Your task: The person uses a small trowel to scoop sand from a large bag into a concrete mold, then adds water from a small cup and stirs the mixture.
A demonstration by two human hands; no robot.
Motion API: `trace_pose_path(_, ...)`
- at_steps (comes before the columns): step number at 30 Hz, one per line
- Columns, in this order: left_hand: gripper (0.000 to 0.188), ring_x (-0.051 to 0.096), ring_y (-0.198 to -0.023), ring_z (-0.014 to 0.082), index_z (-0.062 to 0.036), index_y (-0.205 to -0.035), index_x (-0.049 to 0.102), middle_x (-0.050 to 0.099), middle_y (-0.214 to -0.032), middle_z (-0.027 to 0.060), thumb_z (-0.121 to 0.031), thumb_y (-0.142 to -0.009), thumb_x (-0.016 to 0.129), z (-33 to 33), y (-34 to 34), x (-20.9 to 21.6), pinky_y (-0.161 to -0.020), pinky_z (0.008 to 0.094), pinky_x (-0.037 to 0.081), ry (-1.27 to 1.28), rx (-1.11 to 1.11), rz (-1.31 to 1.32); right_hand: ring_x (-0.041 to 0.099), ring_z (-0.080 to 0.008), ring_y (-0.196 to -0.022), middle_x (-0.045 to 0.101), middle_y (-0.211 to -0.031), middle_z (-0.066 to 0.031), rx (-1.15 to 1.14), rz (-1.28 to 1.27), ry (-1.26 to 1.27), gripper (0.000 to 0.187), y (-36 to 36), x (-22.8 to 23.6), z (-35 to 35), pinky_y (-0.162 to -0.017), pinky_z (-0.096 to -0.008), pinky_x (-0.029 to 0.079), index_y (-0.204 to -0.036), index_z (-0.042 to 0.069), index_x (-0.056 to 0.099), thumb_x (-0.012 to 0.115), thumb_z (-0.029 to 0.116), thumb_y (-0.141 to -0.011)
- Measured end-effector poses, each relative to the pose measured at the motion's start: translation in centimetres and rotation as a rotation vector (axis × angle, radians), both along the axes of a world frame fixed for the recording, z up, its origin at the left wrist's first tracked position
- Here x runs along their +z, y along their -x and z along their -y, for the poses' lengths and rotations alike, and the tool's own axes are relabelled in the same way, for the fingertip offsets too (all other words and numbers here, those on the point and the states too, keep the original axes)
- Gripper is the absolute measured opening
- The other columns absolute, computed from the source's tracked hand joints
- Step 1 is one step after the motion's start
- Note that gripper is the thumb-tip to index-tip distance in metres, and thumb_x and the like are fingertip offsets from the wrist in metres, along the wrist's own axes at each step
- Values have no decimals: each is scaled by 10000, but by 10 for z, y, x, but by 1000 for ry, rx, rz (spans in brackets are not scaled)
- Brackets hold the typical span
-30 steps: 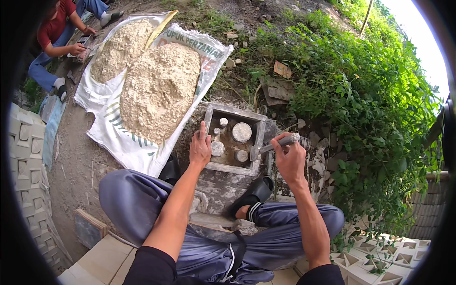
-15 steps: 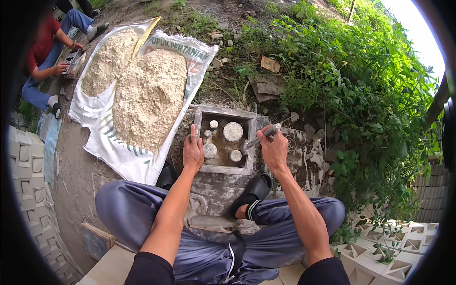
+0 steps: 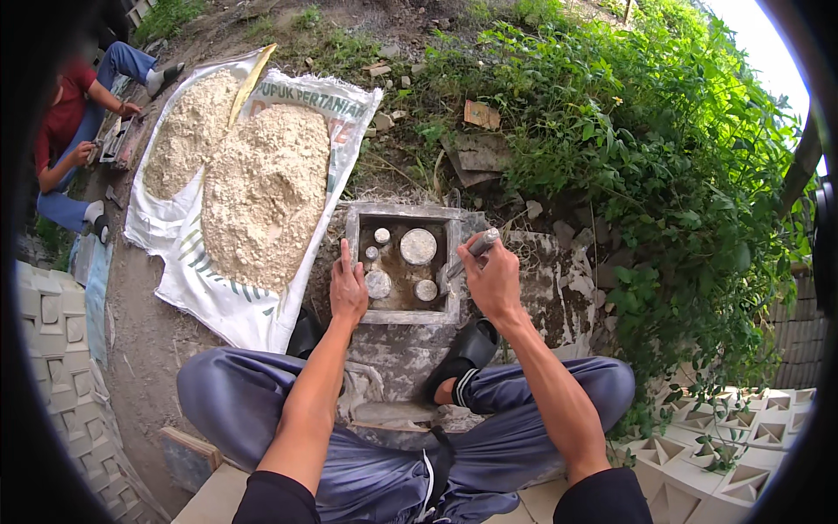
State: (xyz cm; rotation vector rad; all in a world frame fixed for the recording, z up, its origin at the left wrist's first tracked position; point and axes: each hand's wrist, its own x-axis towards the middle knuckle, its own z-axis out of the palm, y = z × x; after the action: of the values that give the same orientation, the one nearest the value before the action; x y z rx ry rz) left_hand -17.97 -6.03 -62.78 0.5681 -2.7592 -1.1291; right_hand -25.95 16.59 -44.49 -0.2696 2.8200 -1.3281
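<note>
A square grey box-like mould [image 3: 406, 318] sits on the ground before me, with several round pale-topped cylinders standing inside. The largest cylinder [image 3: 418, 247] is toward the far right of its floor. My left hand [image 3: 349, 290] rests against the mould's left side, fingers stretched out along the rim. In my right hand [image 3: 495, 278] is a grey stick-shaped tool [image 3: 478, 249], gripped in the fingers. The tool slants down to the mould's right wall, and its lower end is hard to make out.
A white sack [image 3: 301, 306] heaped with pale powder [image 3: 266, 188] lies to the left. Beyond it a person in a red shirt [image 3: 65, 122] works with their hands. Green plants [image 3: 646, 166] crowd the right. Patterned pale blocks [image 3: 52, 332] line the left, and others [image 3: 698, 463] the lower right.
The mould and sack appear slightly lower and further left in view. The tool's lower end has shifted from inside the right wall up to its rim. My left hand stays on the left side.
</note>
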Motion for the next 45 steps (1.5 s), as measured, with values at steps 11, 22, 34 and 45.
trace_pose_path(11, 612, 510, -962, 417, -147, -1513, 101, 491, -1107, 246, -244, -991, 405, 1, 0, -3, -852, 479, 440, 62, -8, -62, 582, -151, -642, 627, -760, -94, -121, -99, 89, 133, 3, -18, -4, -597, -297, 478, -928, 14, 576, 666, 97, -877)
trace_pose_path(22, 616, 512, -954, 414, -137, -1511, 105, 500, -1080, 251, -238, -988, 414, 3, -2, -5, -847, 481, 439, 87, 5, -61, 546, -147, -579, 601, -712, -79, -24, -172, 30, 124, -2, 6, 13, -556, -290, 466, -916, 24, 570, 659, 104, -884)
trace_pose_path(34, 619, 522, -941, 412, -131, -1508, 122, 505, -1077, 239, -234, -981, 430, -1, -2, -10, -824, 477, 455, 101, 0, -102, 626, -308, -668, 605, -825, -145, 98, -150, 20, 156, 2, -26, 11, -588, -384, 479, -955, 30, 520, 636, 113, -893)
trace_pose_path(45, 627, 518, -958, 415, -143, -1512, 105, 500, -1099, 252, -245, -981, 422, 0, 4, -10, -831, 482, 452, 83, -14, -122, 582, -331, -705, 548, -829, -138, 158, -229, -28, 121, -10, -28, 8, -632, -389, 467, -950, 25, 494, 596, 71, -904)
